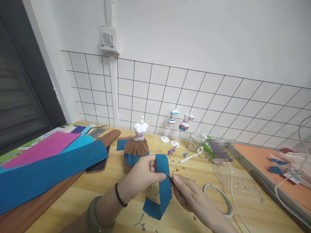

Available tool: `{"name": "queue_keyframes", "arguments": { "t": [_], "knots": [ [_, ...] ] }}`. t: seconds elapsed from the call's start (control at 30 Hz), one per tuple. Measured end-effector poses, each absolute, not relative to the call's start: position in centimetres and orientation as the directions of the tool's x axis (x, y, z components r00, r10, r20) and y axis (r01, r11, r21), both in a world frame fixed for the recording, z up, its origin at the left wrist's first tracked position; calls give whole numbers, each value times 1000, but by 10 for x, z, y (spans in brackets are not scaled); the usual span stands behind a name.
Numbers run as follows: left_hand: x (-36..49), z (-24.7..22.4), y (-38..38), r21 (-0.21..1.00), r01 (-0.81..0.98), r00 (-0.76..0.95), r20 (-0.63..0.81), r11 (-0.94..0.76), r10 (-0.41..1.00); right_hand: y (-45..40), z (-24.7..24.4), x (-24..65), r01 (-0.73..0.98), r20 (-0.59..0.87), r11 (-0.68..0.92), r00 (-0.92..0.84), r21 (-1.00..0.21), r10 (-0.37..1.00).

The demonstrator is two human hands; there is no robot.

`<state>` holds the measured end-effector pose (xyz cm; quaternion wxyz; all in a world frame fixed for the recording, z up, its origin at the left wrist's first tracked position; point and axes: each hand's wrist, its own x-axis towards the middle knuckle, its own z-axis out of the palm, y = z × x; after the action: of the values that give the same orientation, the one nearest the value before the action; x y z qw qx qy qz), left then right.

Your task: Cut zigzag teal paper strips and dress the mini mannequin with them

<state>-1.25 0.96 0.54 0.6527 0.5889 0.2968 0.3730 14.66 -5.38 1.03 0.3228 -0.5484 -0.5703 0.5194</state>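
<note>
Head view: left hand (145, 174), fingers pinching a bent blue fabric strip (164, 191) over the surface (114, 165); right hand (190, 195), fingers pinching a slim metal tool (168, 175), tip at the strip. Brown-skirted dress form (136, 145) just beyond left hand.

the right hand (188, 192) mostly hides a slim tool (169, 177), perhaps tweezers.

Two hands (146, 171) (190, 195); one held strip (163, 166); three mannequins (141, 128) (170, 121) (184, 126); one jar (195, 144)
</note>
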Motion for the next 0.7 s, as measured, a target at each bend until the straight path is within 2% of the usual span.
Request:
{"name": "queue_keyframes", "arguments": {
  "t": [0.37, 0.7],
  "knots": [
    [-12, 11, 8, 997, -79, 550, 30, 16, 835, -53, 9, 147, 305, -187, -116, -213, -945, 959],
    [-12, 9, 8, 994, -102, 566, 32, 31, 824, -53, 6, 148, 296, -195, -128, -210, -947, 958]
  ]
}}
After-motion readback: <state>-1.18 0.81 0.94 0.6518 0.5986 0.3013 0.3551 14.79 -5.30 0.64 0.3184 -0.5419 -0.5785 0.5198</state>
